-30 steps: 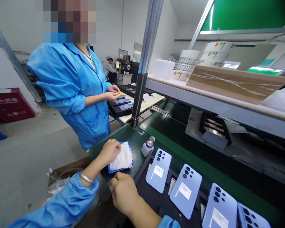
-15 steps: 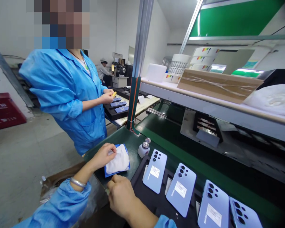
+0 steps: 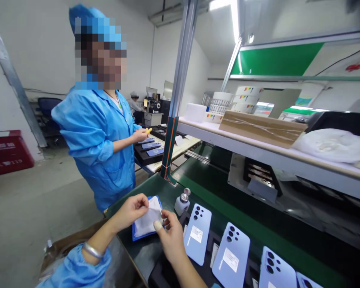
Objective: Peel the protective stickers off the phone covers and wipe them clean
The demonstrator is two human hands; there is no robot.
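Observation:
A stack of white cloths (image 3: pixel 147 223) lies on a blue sheet (image 3: pixel 135 237) near the corner of the green bench. My left hand (image 3: pixel 134 210) pinches the top cloth at its upper left edge. At the right edge, the thumb and fingers of my right hand (image 3: pixel 171 233) close on the same cloth. Just beyond stands a small bottle with a metal pump lid (image 3: pixel 182 201). Several light-blue phones lie backs up in a black tray (image 3: pixel 210 240) on the right, the nearest phone (image 3: pixel 198 234) beside my right hand. Each clearly seen phone has a white label.
A person in blue workwear (image 3: pixel 99 140) stands across the bench's left end, beside another phone tray (image 3: pixel 144 158). A metal post (image 3: pixel 183 60) rises behind the bottle. The shelf (image 3: pixel 258 148) overhead holds label rolls (image 3: pixel 220 103) and a cardboard box (image 3: pixel 261 128).
My right hand has moved from the near side of the cloths to their right edge, its fingers now on the cloth. My left hand stays at the upper left. The view has tilted up.

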